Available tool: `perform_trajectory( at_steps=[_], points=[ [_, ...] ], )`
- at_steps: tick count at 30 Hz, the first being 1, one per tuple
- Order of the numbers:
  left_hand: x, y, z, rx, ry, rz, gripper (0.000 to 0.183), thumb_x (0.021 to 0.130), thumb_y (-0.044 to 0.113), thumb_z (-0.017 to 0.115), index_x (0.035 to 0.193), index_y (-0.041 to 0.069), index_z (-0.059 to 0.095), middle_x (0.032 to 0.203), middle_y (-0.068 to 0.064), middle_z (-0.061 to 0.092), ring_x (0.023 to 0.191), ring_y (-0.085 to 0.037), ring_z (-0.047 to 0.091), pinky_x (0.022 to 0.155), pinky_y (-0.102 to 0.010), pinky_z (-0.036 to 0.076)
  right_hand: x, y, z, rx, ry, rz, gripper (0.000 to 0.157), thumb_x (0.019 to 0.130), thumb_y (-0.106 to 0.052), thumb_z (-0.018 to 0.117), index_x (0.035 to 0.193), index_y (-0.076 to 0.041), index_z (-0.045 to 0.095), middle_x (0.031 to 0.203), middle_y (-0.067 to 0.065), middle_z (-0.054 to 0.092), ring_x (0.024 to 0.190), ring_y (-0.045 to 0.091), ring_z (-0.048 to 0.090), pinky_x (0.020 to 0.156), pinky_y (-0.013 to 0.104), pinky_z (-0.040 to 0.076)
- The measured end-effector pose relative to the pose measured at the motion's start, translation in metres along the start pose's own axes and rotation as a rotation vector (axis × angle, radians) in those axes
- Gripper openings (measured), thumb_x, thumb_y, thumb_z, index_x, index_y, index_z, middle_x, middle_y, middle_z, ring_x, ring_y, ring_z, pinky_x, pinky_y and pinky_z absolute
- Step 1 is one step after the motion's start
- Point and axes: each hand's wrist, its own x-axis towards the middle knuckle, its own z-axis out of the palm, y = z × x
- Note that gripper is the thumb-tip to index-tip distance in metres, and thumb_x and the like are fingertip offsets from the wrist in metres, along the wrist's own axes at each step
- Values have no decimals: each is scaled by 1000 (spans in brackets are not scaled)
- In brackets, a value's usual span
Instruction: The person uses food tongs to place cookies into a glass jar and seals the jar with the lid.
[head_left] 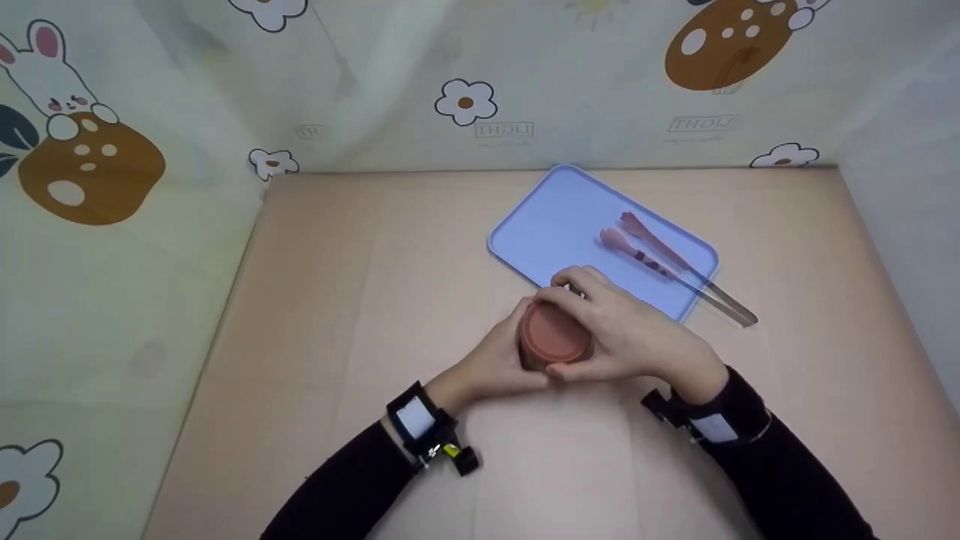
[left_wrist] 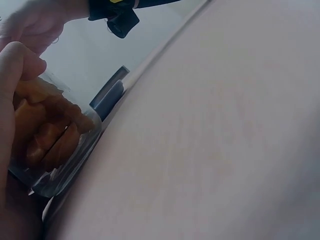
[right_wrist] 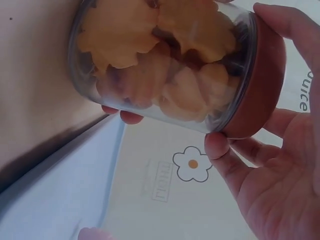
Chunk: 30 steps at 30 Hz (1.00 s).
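Note:
Both hands are on a clear jar (right_wrist: 165, 107) that holds several orange-brown, wavy-edged cookies (right_wrist: 117, 35). A reddish-brown round lid (head_left: 556, 334) covers its top. My left hand (head_left: 499, 360) grips the jar's body from the left, with two of its fingertips showing past the glass in the right wrist view. From the right, my right hand (head_left: 630, 337) holds the lid, thumb and fingers curled round its rim. In the left wrist view, the jar's bottom (left_wrist: 55, 180) is close over the table, and the left hand partly hides the cookies.
Behind the hands a blue tray (head_left: 547, 225) lies at an angle on the table (head_left: 315, 315). Tongs with pink tips (head_left: 652, 251) rest on it, their metal end reaching past the tray's right edge. A patterned curtain (head_left: 375, 90) hangs along the back and left.

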Motion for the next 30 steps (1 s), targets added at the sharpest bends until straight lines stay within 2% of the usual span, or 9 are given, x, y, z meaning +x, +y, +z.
perform_trajectory(
  at_steps=[7,18,21,25,30],
  points=[
    [1,0,1,5,3,-11,98,75,13,83,161,13,36,150,-7,59,137,-18,58,120,-39,46,2,-2,1,10,-15,20,85,81,-49,89,150,-11,57,139,13,53,123,28,53,97,45,59],
    [4,3,-2,43,-3,-45,101,75,14,85,162,15,34,151,-7,59,137,-17,58,120,-38,45,-1,2,-7,17,-45,19,84,85,-48,90,152,-12,55,141,14,52,127,29,52,101,47,57],
    [4,5,-4,40,-20,-53,101,77,17,87,162,17,32,152,-5,57,138,-16,56,121,-39,45,-6,5,-11,10,-62,20,89,86,-53,90,156,-14,53,143,14,52,131,29,52,105,48,56],
    [4,10,-12,69,-70,-42,103,82,28,89,164,18,27,157,-3,53,143,-14,53,124,-39,41,-18,11,-17,-12,-89,37,99,87,-62,87,165,-18,45,152,15,51,141,32,50,112,52,52],
    [-1,21,-25,126,-113,-35,103,86,30,86,166,12,22,165,-6,47,154,-15,43,130,-40,33,-43,20,-27,-69,-102,84,105,87,-65,85,171,-23,39,167,17,41,151,39,43,116,66,46]
  ],
)
